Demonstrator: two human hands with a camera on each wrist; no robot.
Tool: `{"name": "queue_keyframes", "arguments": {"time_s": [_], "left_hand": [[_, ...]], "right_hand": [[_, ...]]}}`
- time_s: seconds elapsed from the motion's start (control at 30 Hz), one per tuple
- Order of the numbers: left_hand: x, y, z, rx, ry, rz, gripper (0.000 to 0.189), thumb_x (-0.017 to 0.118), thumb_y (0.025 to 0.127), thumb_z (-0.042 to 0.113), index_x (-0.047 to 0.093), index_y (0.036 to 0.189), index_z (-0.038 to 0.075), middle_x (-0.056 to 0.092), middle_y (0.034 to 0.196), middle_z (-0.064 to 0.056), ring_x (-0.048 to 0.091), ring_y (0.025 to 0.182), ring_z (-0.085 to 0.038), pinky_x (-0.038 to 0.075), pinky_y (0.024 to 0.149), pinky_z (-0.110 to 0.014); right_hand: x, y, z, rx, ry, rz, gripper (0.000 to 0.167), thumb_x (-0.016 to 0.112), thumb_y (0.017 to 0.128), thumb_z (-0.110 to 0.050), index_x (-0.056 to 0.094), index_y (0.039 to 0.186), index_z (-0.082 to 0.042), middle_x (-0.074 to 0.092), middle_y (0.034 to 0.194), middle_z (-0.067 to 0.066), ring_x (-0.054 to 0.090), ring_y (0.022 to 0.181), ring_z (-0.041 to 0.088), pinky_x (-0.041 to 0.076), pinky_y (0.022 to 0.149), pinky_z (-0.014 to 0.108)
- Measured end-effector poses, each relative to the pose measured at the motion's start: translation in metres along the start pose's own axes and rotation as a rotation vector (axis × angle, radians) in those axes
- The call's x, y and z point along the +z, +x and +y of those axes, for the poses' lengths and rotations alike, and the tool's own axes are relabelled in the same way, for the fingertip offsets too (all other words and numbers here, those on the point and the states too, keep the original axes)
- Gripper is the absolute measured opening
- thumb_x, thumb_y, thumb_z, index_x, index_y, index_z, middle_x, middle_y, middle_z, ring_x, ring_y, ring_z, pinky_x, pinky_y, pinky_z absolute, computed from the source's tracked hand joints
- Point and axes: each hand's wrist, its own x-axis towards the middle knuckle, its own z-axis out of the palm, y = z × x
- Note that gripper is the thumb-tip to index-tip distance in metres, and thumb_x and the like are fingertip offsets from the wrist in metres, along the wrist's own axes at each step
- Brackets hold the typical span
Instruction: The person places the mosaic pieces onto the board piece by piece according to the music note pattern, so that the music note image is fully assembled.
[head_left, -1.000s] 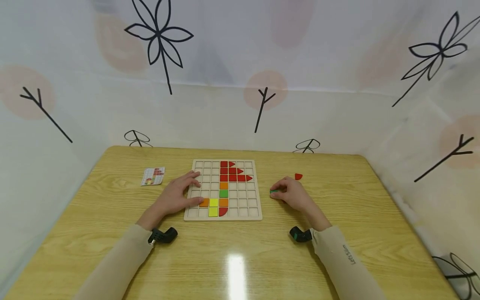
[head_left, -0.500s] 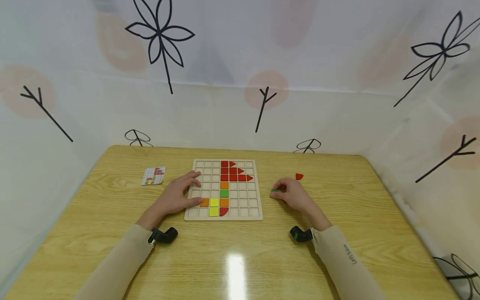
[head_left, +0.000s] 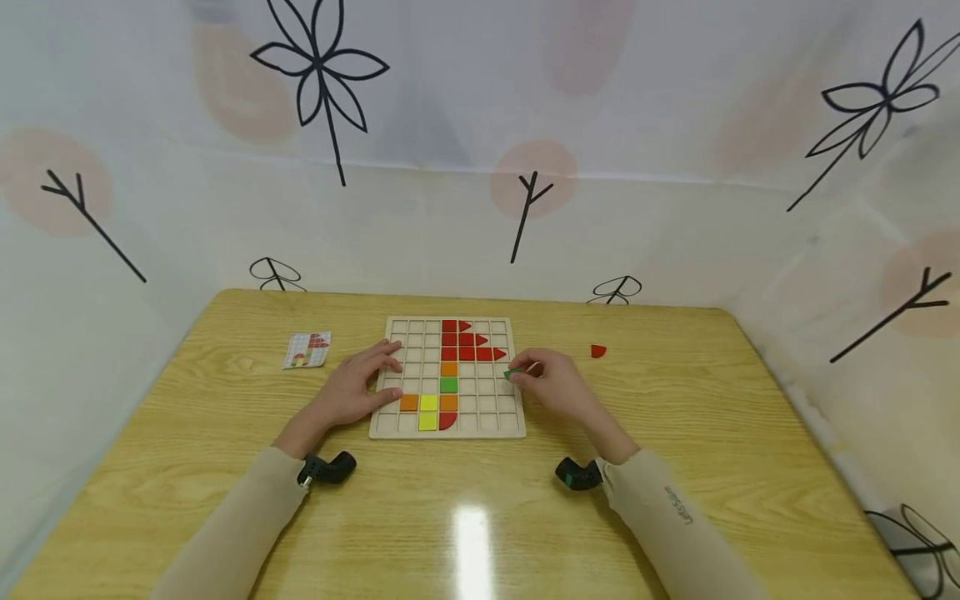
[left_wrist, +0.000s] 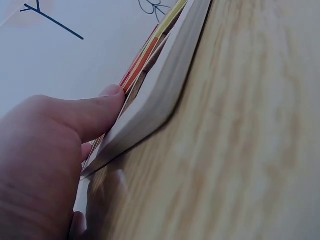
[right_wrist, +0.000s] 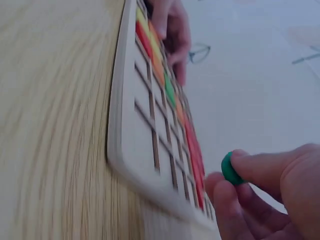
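Observation:
The wooden grid board (head_left: 487, 421) holds red, orange, yellow and green pieces in its cells. Between thumb and fingertips, my right hand (head_left: 558, 383) pinches a small green tile (right_wrist: 230, 169) with a rounded edge, above the board's right side. Fingers of my left hand (head_left: 351, 390) are spread along the left side of the board, and its thumb lies beside an orange square (head_left: 408, 402). In the left wrist view the left thumb (left_wrist: 102, 112) rests over the board's edge. Part of the green tile is hidden by the right fingers.
A printed pattern card (head_left: 306, 350) lies left of the board. One red quarter-round tile (head_left: 597, 351) sits on the wooden table (head_left: 405, 517) to the right. A patterned cloth (head_left: 420, 233) hangs behind the table.
My right hand has carried the green tile leftward from the table to the board's right side. The left hand stays on the board, its thumb shifted slightly off the orange square.

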Motion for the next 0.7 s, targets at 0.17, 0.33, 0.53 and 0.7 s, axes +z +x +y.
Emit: {"name": "queue_keyframes", "arguments": {"time_s": [0.17, 0.33, 0.53, 0.7], "left_hand": [[0.001, 0.001, -0.001, -0.006, -0.011, 0.001, 0.032, 0.072, 0.092, 0.032, 0.064, 0.115, 0.012, 0.040, 0.156, -0.010, 0.028, 0.147, -0.031, 0.024, 0.113, -0.061], [0.002, 0.001, -0.002, 0.008, -0.018, 0.006, 0.031, 0.073, 0.092, 0.031, 0.064, 0.115, 0.012, 0.041, 0.155, -0.010, 0.029, 0.146, -0.032, 0.025, 0.113, -0.059], [0.000, 0.000, -0.003, 0.007, -0.036, -0.004, 0.031, 0.073, 0.093, 0.030, 0.065, 0.116, 0.011, 0.040, 0.155, -0.010, 0.028, 0.146, -0.032, 0.026, 0.114, -0.058], [-0.001, 0.000, -0.002, -0.011, -0.042, -0.013, 0.031, 0.072, 0.093, 0.031, 0.064, 0.116, 0.012, 0.040, 0.156, -0.007, 0.028, 0.147, -0.029, 0.026, 0.114, -0.056]], "right_hand": [[0.019, 0.005, -0.017, -0.016, 0.089, -0.090, 0.013, 0.067, 0.094, -0.009, 0.067, 0.107, -0.006, 0.065, 0.099, 0.004, 0.063, 0.085, 0.017, 0.055, 0.072, 0.031], [0.037, 0.009, -0.030, -0.122, 0.040, -0.175, 0.022, 0.064, 0.096, -0.008, 0.072, 0.116, -0.007, 0.066, 0.099, 0.000, 0.057, 0.085, 0.017, 0.051, 0.072, 0.031], [0.059, 0.014, -0.042, -0.141, 0.143, -0.215, 0.006, 0.069, 0.092, -0.006, 0.069, 0.097, -0.009, 0.067, 0.095, -0.001, 0.064, 0.084, 0.014, 0.054, 0.074, 0.030], [0.074, 0.014, -0.052, -0.116, 0.120, -0.196, 0.006, 0.074, 0.090, -0.009, 0.069, 0.089, -0.012, 0.067, 0.086, -0.005, 0.063, 0.081, 0.012, 0.052, 0.071, 0.027]]}}
